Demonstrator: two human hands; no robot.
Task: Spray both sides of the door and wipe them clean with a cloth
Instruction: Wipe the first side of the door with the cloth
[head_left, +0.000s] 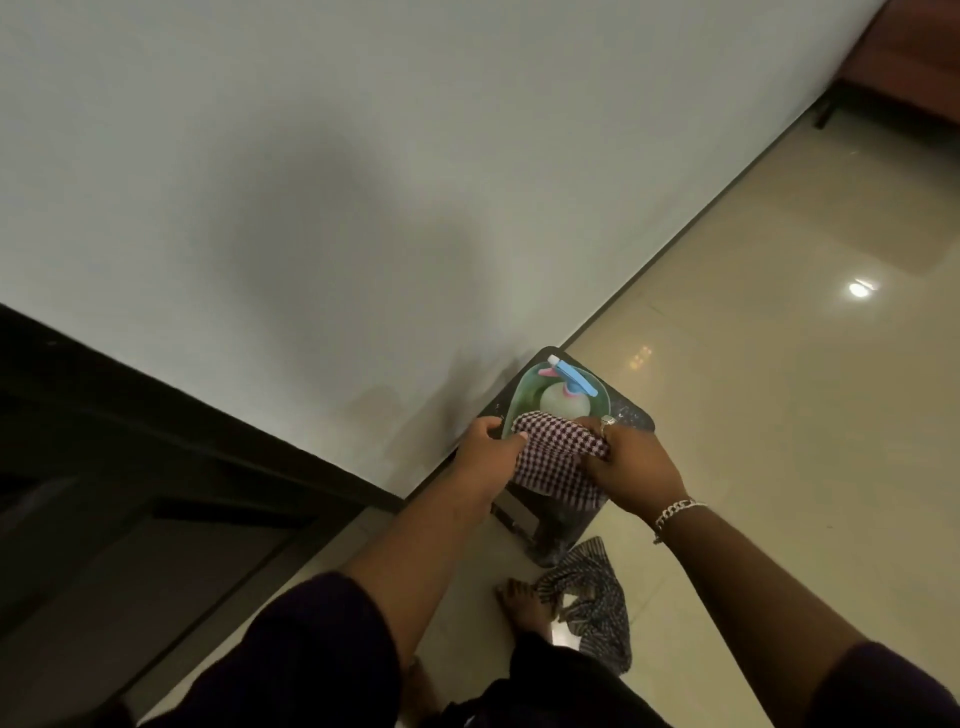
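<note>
A checked purple-and-white cloth (556, 457) is stretched between both hands above a small dark stool (634, 415). My left hand (491, 452) pinches its left edge, and my right hand (634, 460) grips the right end. Just beyond the cloth, a pale spray bottle (563, 397) with a blue and pink trigger head sits in a green bowl (524, 395) on the stool. The dark door (130, 467) and its frame fill the lower left of the view.
A white wall (363, 182) runs diagonally across the view. Glossy beige floor tiles (779, 364) lie to the right. A striped cloth (592, 597) lies on the floor by my bare foot (524, 608). Dark furniture (904, 57) stands at the far top right.
</note>
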